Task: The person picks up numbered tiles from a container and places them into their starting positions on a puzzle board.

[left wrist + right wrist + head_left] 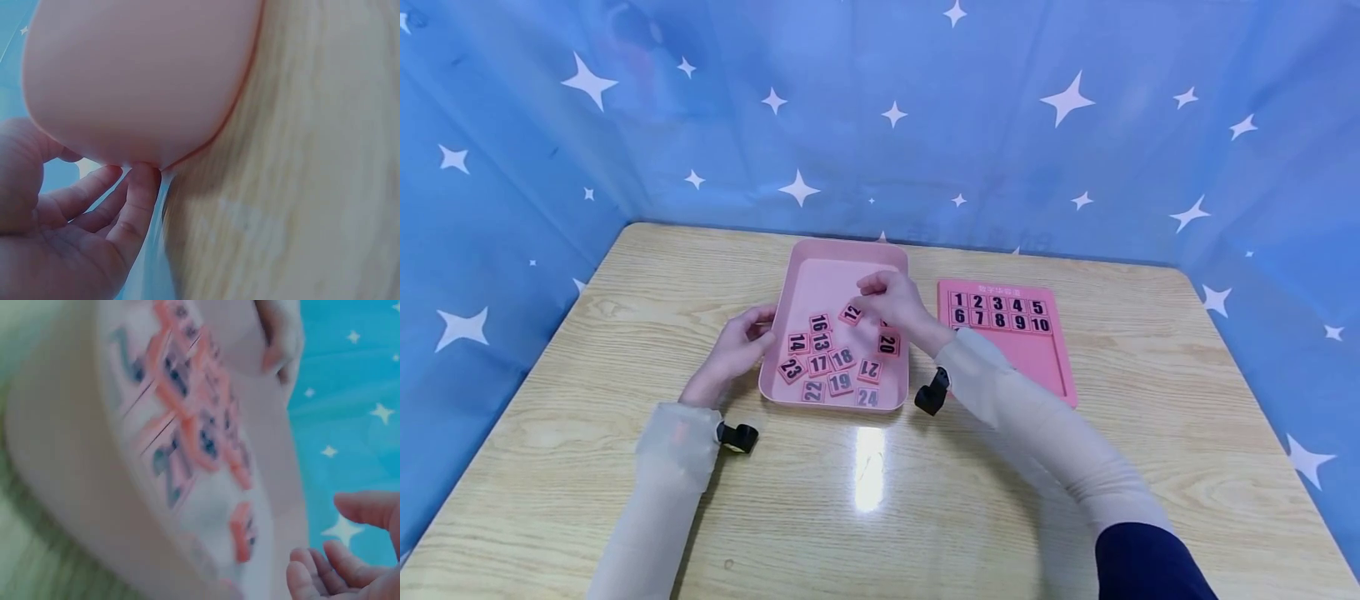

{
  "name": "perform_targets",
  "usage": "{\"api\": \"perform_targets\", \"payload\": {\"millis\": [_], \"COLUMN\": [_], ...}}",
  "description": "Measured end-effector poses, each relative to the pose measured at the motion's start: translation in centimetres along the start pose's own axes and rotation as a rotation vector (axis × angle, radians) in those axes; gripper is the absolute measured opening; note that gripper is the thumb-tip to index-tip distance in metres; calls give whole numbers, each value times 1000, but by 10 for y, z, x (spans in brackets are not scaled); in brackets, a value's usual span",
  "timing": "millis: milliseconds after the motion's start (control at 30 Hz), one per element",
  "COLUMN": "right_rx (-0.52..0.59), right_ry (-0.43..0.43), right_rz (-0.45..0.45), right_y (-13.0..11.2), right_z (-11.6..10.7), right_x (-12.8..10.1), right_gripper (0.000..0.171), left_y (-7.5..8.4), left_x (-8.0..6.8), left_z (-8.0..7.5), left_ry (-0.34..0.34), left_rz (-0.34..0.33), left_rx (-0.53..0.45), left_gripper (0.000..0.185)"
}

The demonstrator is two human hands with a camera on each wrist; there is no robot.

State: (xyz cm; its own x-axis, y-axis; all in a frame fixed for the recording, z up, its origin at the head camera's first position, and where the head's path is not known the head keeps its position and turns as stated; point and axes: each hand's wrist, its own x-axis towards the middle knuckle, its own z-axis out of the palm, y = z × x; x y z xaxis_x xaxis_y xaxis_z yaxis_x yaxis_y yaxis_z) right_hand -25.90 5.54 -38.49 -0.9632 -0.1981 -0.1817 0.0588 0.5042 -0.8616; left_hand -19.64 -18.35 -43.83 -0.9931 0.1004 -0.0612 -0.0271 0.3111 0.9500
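Observation:
A pink tray (831, 279) sits mid-table with several loose numbered tiles (831, 360), 12 to 24. My left hand (763, 327) is at the tray's left side, and its fingertips (142, 182) touch the tray's outer wall (144, 75). Hovering over the tray just right of tile 12 (851, 314) is my right hand (872, 292). In the blurred right wrist view its thumb and fingers (312, 572) are apart, with nothing between them. A pink puzzle board (1033, 362) lies right of the tray, with tiles 1 to 10 (998, 311) in its top two rows.
The wooden table (880, 500) is walled by blue star-patterned cloth (880, 125) on three sides. Black wrist cameras (737, 436) (931, 392) hang under both sleeves. The board's lower rows are bare pink.

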Motion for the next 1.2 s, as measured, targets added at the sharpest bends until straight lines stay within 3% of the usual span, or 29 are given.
{"api": "perform_targets", "payload": {"millis": [200, 433, 667, 1033, 1200], "right_rx": [88, 225, 220, 187, 190], "right_ry": [90, 159, 211, 203, 204], "right_rz": [-20, 96, 169, 258, 231], "right_y": [-16, -11, -3, 3, 3], "right_z": [-1, 22, 34, 31, 34], "right_x": [3, 6, 4, -3, -10], "right_gripper": [29, 34, 35, 32, 35], "left_y": [-2, -4, -3, 0, 0], "left_x": [0, -1, -1, 0, 1], "left_z": [0, -2, -1, 1, 1], "left_ry": [3, 3, -7, -10, -9], "left_rz": [21, -21, -24, -4, -14], "left_rx": [-19, 10, 29, 18, 28], "left_gripper": [45, 46, 47, 46, 46]}}
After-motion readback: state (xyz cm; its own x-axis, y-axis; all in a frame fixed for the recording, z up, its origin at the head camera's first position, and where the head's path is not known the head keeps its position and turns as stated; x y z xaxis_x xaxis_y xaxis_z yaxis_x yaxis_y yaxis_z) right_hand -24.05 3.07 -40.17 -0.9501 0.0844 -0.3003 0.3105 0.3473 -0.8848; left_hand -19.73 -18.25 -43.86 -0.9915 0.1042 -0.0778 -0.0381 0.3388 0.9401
